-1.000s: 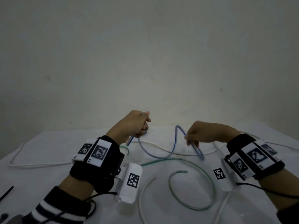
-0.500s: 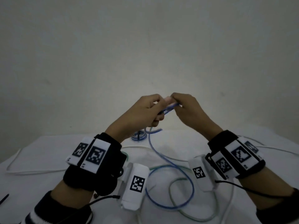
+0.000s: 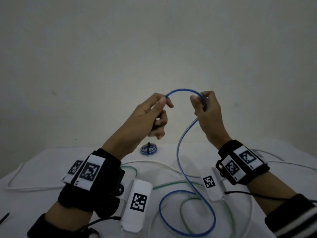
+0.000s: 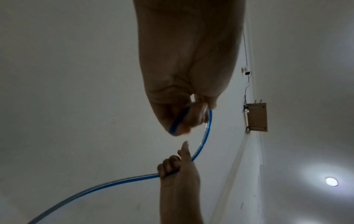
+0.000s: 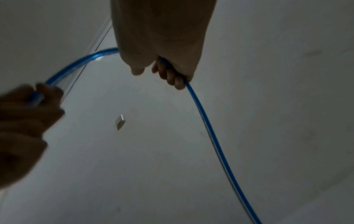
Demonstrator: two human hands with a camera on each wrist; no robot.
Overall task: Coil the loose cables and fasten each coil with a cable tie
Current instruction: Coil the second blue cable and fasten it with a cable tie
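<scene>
Hands now apart, no longer meeting: left hand (image 3: pixel 147 115) pinching the thin blue plastic cable (image 3: pixel 184 91), right hand (image 3: pixel 208 110) curled round it, arching between, trailing down onto the white surface (image 3: pixel 42 162).
</scene>
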